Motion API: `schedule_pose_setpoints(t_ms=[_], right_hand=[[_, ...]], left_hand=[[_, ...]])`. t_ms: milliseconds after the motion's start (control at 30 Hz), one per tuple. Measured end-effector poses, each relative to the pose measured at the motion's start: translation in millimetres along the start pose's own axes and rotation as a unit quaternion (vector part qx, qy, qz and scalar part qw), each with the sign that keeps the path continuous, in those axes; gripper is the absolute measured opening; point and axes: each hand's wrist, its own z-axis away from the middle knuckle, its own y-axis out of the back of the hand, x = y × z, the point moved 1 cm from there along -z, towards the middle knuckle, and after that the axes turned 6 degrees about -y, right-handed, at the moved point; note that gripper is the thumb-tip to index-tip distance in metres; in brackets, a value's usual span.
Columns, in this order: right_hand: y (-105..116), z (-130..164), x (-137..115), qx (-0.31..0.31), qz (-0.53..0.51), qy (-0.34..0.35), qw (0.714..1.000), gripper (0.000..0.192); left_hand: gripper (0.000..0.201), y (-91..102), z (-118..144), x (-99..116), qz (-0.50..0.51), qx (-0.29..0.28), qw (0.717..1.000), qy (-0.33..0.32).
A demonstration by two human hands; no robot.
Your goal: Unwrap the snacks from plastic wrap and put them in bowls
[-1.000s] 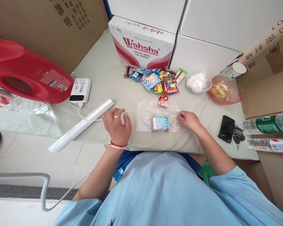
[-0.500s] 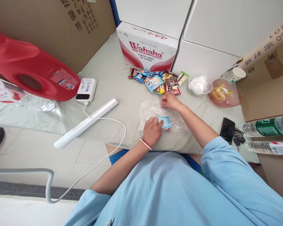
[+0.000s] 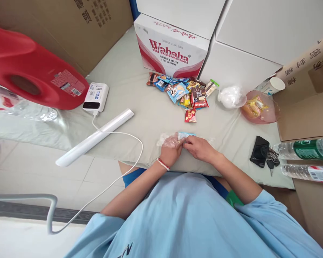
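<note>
My left hand [image 3: 171, 147] and my right hand [image 3: 200, 148] meet at the near edge of the grey-green table [image 3: 140, 104]. Both pinch a clear plastic bag [image 3: 165, 139] that has a light blue snack packet [image 3: 185, 135] inside it. The bag is bunched up under my fingers and partly hidden by them. A small red snack packet [image 3: 190, 115] lies alone just beyond the bag. Further back sits a pile of several wrapped snacks [image 3: 181, 91] in front of a Wahaha water carton [image 3: 172, 52].
A white bar-shaped lamp [image 3: 95, 138] with its cable [image 3: 129, 159] and a white power bank [image 3: 96, 96] lie at left, beside a red jug [image 3: 32, 77]. At right are a crumpled white bag [image 3: 230, 96], a pink bowl [image 3: 271, 113], a paper cup [image 3: 274, 86], a phone with keys [image 3: 261, 152], water bottles [image 3: 304, 149].
My right hand came back from the red packet near the pile to the bag. Both hands have gathered the bag, which lay flat before, and pulled it toward the table edge.
</note>
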Motion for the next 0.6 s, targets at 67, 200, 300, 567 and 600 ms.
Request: schedule_pose_setpoints(t_ms=[67, 200, 300, 567, 600], right_hand=[[-8.6, 0.5, -1.1, 0.0, -0.015, -0.026, 1.0, 0.026], [-12.9, -0.2, -2.4, -0.007, -0.07, -0.053, 0.996, 0.024], [-11.9, 0.1, -3.7, -0.01, -0.094, -0.06, 0.994, 0.023], [-9.3, 3.2, -5.4, 0.02, -0.126, -0.04, 0.991, 0.018], [-8.9, 4.4, -5.4, 0.029, -0.137, -0.038, 0.989, 0.024]], left_hand=[[0.021, 0.9, 5.9, -9.0, 0.088, 0.049, 0.995, 0.019], [0.02, 16.1, 20.0, -34.0, 0.195, 0.137, 0.966, 0.098], [0.026, 33.8, 22.9, -57.9, 0.184, 0.25, 0.912, 0.266], [0.032, 40.0, -2.2, -49.2, 0.084, 0.118, 0.954, 0.261], [0.028, 39.5, -2.6, -44.6, 0.066, 0.082, 0.962, 0.252]])
